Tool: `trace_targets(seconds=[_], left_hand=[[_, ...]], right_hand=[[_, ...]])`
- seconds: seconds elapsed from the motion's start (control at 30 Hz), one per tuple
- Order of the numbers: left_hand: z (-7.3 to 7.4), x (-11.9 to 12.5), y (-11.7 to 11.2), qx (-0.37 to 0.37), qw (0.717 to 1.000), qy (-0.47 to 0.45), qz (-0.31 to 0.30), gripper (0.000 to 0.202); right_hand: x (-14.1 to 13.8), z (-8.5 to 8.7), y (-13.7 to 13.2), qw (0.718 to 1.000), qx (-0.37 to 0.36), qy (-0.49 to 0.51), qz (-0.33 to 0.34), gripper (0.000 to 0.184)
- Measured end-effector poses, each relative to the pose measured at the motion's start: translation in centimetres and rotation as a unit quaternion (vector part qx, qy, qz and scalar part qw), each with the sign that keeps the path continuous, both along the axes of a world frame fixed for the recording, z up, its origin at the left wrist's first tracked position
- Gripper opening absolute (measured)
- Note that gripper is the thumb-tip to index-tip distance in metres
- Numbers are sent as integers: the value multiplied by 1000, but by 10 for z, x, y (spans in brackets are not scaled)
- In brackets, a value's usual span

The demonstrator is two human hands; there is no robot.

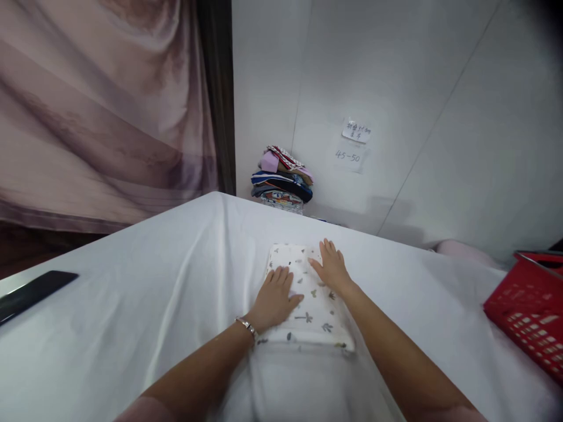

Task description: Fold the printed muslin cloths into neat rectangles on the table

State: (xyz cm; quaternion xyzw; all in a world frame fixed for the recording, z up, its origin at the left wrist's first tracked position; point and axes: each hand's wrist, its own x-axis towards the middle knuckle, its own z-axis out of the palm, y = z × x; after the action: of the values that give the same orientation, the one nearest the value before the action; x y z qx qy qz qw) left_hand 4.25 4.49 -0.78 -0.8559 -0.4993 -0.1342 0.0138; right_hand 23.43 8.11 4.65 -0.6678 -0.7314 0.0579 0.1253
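Note:
A white cloth (308,317) with small grey, green and brown plant-like prints lies folded into a flat oblong in front of me. My left hand (273,298) rests palm down on its left side, fingers spread and thumb out to the right. Along the upper right edge of the cloth lies my right hand (331,266), also flat with the fingers apart. Neither hand grips anything. A shiny bracelet (248,327) circles my left wrist. Parts of the cloth are hidden under both hands.
A white sheet (185,258) covers the table, with some creases. At the left edge lies a black flat object (35,293). A red plastic basket (528,310) stands on the right. Behind the table are a stack of folded cloths (282,179), a wall with paper notes (349,157) and a pinkish curtain (109,117).

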Motion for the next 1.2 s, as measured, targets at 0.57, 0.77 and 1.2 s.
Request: trace_targets(seconds=[0.57,0.77,1.2], left_hand=[[-3,1,-2,-45,997,-58,-2,67],[-3,1,-2,-65,995,-72,-1,69],[10,-13,0,-56,984,-162,52,45]], right_hand=[[10,-44,-4,995,-100,-2,-13,60],[21,-57,-81,992,-87,85,23,68],[35,-67,-149,949,-45,291,-116,67]])
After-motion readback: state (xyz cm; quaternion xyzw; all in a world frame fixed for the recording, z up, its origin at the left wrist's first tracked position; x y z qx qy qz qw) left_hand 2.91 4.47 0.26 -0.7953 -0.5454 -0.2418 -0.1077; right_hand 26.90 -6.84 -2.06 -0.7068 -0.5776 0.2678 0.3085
